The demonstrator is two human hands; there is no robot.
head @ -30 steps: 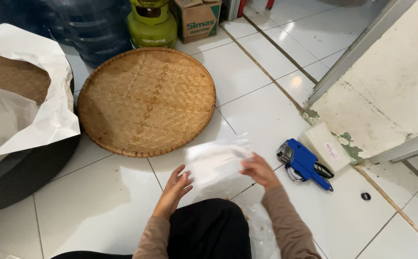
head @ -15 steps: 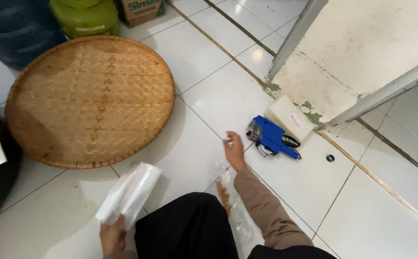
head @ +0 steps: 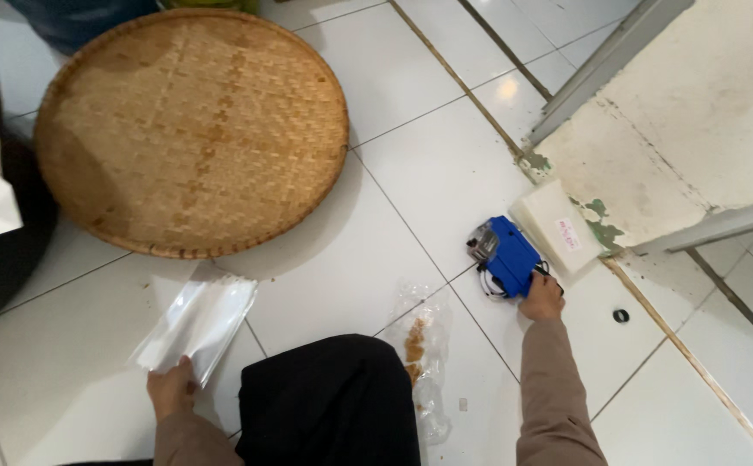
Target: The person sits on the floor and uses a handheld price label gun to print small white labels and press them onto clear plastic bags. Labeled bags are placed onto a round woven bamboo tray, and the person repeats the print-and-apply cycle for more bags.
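right hand (head: 542, 298) has reached the blue tool (head: 506, 255), grip closing on it; left hand (head: 171, 386) pinches plastic bags (head: 197, 324).

- Blue handheld device (head: 509, 255) with black cords, on white floor tiles (head: 446, 173).
- Tan woven tray (head: 192, 129), crisscross pattern.
- Clear plastic bags (head: 197, 325), whitish sheen.
- Brown sleeves; black lap cloth (head: 333, 401).
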